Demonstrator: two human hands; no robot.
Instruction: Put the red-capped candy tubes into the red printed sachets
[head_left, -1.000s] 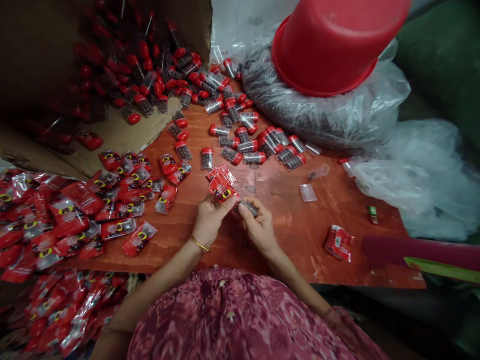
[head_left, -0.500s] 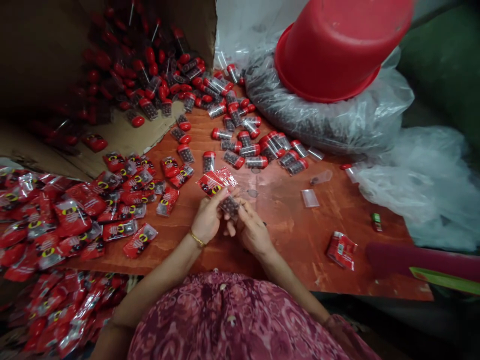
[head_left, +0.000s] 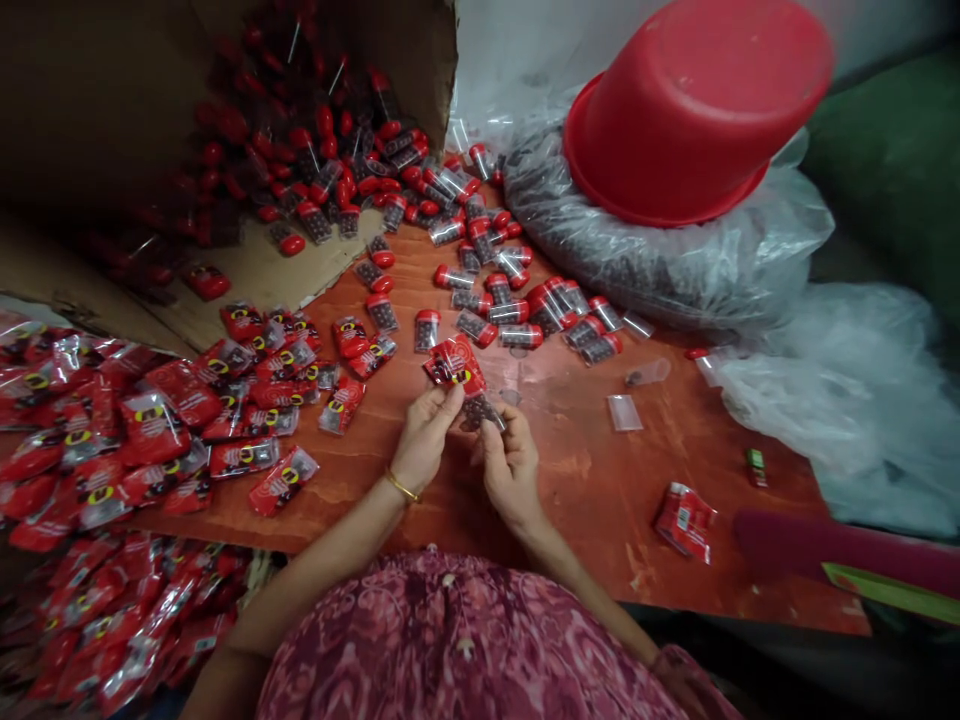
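Between both hands, over the front middle of the table, is a red printed packet [head_left: 459,364] with a clear lower part full of small dark balls. My left hand [head_left: 424,440] is closed on its left side, thumb on top. On the lower right, my right hand [head_left: 511,462] pinches the clear end, with some fingers hidden underneath. Whether the balls sit in a separate container inside the packet I cannot tell. Just beyond lie clear containers with red lids and dark balls, one of them an upright container [head_left: 427,330].
Filled red packets [head_left: 157,425] are heaped at the left. A cardboard box [head_left: 247,265] spills more containers behind. A red tub [head_left: 697,110] stands upside down on a clear plastic bag [head_left: 637,275]. One red packet [head_left: 685,522] lies right on the orange tabletop [head_left: 570,520].
My right hand has turned and now pinches the packet's clear end from the lower right. The packet's red part shows more squarely. The whole view has shifted slightly.
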